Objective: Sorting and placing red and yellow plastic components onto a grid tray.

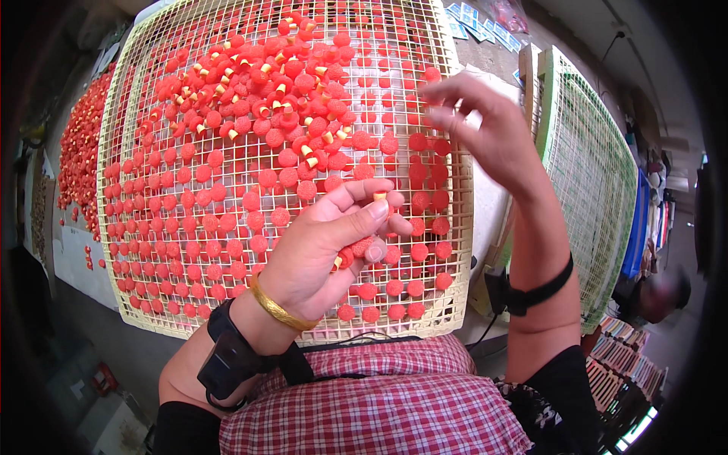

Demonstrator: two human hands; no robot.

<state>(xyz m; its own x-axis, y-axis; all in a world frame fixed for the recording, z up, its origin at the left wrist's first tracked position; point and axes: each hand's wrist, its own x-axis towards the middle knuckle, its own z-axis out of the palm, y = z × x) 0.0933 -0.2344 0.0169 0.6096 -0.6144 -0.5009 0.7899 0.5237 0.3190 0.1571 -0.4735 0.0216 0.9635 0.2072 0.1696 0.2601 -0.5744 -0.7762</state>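
Observation:
My left hand [334, 243] is closed around several small red mushroom-shaped candies [356, 249]. One candy with a pale yellow stem [380, 196] shows between thumb and fingers. Above the right side of a cream mesh rack [455, 288], my right hand [478, 114] is raised with fingers apart, holding nothing that I can see. A red candy [431, 74] lies just past its fingertips. Across the rack, candies sit cap up in spaced rows [214, 250]. A loose heap of them [265, 91], some with yellow stems showing, covers the far middle.
More red candies [83, 144] are piled left of the rack. A green-framed mesh rack [588, 174] leans at the right beside a wooden edge [528, 83]. Blue and white cards [481, 26] lie at the far right. A checked apron [371, 409] is at the near edge.

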